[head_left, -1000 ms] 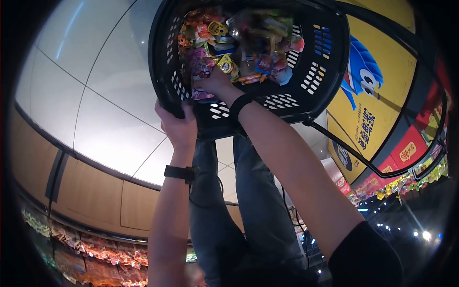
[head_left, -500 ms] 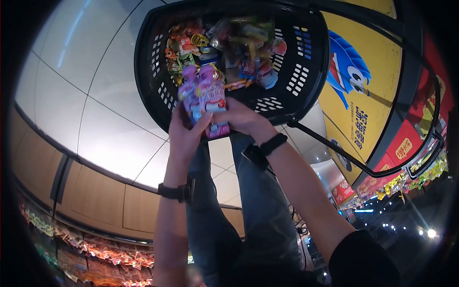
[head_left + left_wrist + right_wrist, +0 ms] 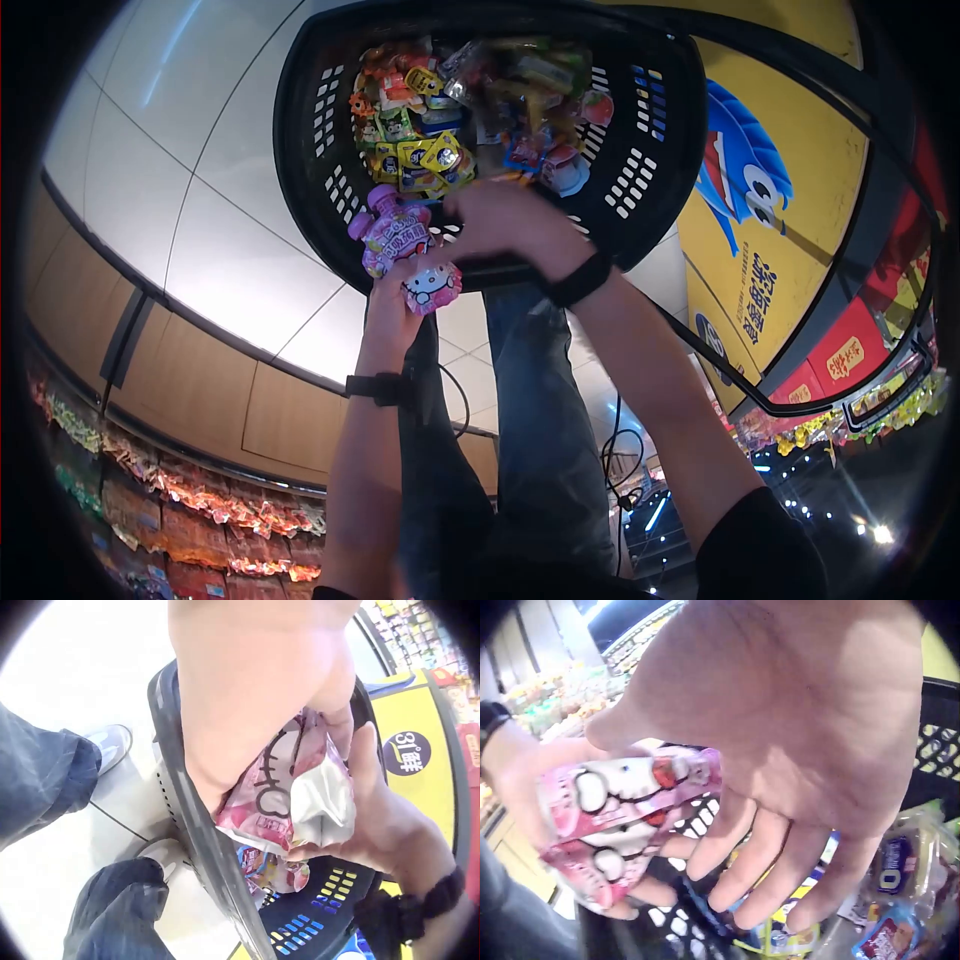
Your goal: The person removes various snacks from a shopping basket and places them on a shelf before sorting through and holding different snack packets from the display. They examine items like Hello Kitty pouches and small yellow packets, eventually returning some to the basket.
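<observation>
Two pink cartoon-cat pouches with purple caps (image 3: 398,237) are gripped together by my left hand (image 3: 398,290) at the basket's near left edge. In the left wrist view, my left hand (image 3: 262,682) wraps round the pouches (image 3: 262,802). My right hand (image 3: 515,228) is beside them, over the near rim; the right wrist view shows its fingers (image 3: 769,862) extended and spread, with the pouches (image 3: 611,817) to its left. The black basket (image 3: 655,190) holds snack packets, among them yellow ones (image 3: 415,160) and a clear cup (image 3: 567,174).
A yellow panel with a blue cartoon figure (image 3: 745,170) stands right of the basket, beside its black handle (image 3: 790,408). Wooden cabinet fronts (image 3: 205,390) and shelves of packets (image 3: 220,510) lie at left. A cable (image 3: 618,470) hangs near the legs (image 3: 545,400).
Both pouches were lifted from the basket by both hands and are now held in the left hand alone. My right hand has come off them and moved right, its fingers opened.
</observation>
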A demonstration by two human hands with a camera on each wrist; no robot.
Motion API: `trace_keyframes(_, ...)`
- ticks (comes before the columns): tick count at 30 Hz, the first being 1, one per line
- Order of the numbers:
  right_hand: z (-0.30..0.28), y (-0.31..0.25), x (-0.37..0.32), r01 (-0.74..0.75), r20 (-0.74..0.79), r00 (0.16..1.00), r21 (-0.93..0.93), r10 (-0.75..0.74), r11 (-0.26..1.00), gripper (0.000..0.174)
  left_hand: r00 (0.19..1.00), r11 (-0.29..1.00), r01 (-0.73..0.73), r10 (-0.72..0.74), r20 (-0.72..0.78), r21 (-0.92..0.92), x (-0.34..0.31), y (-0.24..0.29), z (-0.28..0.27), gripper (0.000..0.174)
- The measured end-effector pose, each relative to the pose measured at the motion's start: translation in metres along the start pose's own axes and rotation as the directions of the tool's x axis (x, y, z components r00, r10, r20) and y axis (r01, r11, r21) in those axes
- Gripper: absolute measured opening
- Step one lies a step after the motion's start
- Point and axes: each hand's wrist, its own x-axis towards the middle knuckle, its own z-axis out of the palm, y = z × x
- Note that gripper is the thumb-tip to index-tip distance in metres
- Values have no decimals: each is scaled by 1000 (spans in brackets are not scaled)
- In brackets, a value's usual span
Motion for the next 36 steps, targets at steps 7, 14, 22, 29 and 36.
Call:
trace_keyframes(7,-38,99,10,-65,-603,787,130,131,989,60,999,978,-33,27,33,205,4,3,8,39)
trace_keyframes(14,-2,70,9,20,-313,944,367,103,930,61,996,976,-69,55,75,205,8,3,12,38)
trace_keyframes(22,59,-17,-39,35,-22,998,977,-66,212,41,990,744,-131,62,127,656,-39,30,30,41)
trace_keyframes(29,35,-117,-173,410,-473,841,874,262,262,44,794,-47,-605,34,606,795,-151,108,75,56)
trace_keyframes(36,42,-180,-370,679,-642,480,703,598,210,48,896,323,-363,-137,422,874,-262,108,155,27)
